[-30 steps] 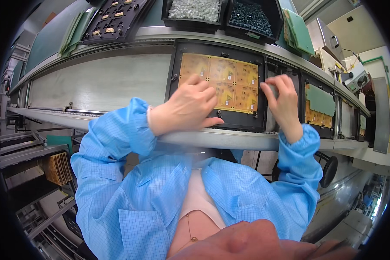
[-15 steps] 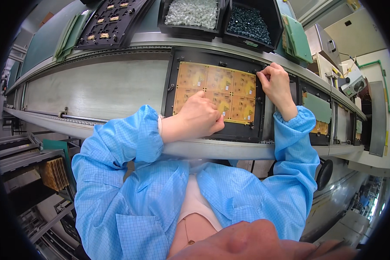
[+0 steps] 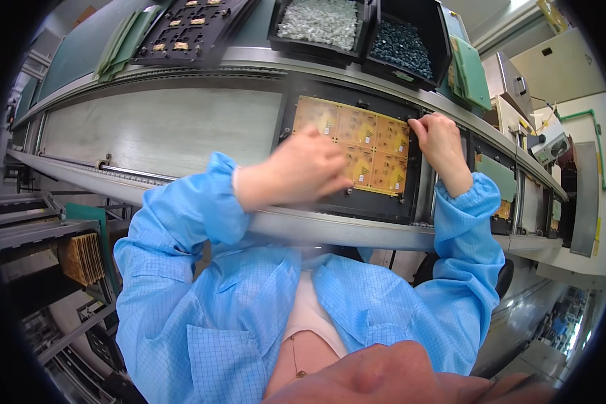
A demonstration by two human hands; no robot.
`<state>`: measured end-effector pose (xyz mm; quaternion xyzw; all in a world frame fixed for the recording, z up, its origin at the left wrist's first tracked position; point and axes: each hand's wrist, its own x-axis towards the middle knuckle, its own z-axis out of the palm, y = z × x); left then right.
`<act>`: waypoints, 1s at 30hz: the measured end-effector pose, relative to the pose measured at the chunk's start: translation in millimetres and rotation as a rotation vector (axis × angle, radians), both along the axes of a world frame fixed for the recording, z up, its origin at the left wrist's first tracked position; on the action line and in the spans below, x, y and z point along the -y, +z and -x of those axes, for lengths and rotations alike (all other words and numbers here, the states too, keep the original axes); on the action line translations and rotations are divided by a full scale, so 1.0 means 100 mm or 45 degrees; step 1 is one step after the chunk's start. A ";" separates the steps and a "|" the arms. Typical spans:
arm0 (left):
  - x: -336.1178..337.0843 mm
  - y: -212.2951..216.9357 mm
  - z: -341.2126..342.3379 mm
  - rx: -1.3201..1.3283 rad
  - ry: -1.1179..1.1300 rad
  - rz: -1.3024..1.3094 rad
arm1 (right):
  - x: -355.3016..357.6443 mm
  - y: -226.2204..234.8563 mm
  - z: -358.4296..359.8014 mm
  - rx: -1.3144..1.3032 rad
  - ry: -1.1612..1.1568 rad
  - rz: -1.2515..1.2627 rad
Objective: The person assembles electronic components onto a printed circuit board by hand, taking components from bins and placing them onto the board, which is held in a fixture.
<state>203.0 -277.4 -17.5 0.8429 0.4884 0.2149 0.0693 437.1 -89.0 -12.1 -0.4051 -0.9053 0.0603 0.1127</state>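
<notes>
A yellow-brown circuit board panel (image 3: 376,135), divided into several sections, lies in a black frame fixture (image 3: 377,205) on the conveyor. My right hand (image 3: 443,145) is at the far right corner of the fixture. Its thumb and forefinger are pinched on a small dark catch there, mostly hidden by the fingertips. Over the panel's near left part is my left hand (image 3: 296,168), fingers curled and smeared by motion. Whether it touches the panel or holds anything cannot be made out.
Behind the conveyor stand a black bin of whitish parts (image 3: 318,23) and a black bin of dark blue parts (image 3: 402,50). A black tray (image 3: 188,30) sits far left; green sheets (image 3: 469,74) lean by the bins. Another fixture with a green cover (image 3: 495,176) is on the right.
My left hand has shifted leftward relative to the panel and is now blurred. My right hand stays at the fixture's far right corner. The whole view has shifted slightly.
</notes>
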 end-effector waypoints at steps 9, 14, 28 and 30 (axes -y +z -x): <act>-0.06 -0.08 0.82 0.091 0.010 -0.096 | 0.02 -0.10 0.44 -0.350 0.439 -0.075; -0.12 -0.24 0.77 0.108 -0.004 -0.304 | -0.07 -0.06 0.56 -0.287 0.446 -0.051; -0.14 -0.42 0.58 -0.035 0.107 -0.584 | -0.14 -0.07 0.63 0.045 0.498 -0.034; -0.15 -0.42 0.58 -0.042 0.107 -0.588 | -0.20 -0.06 0.68 0.219 0.521 -0.053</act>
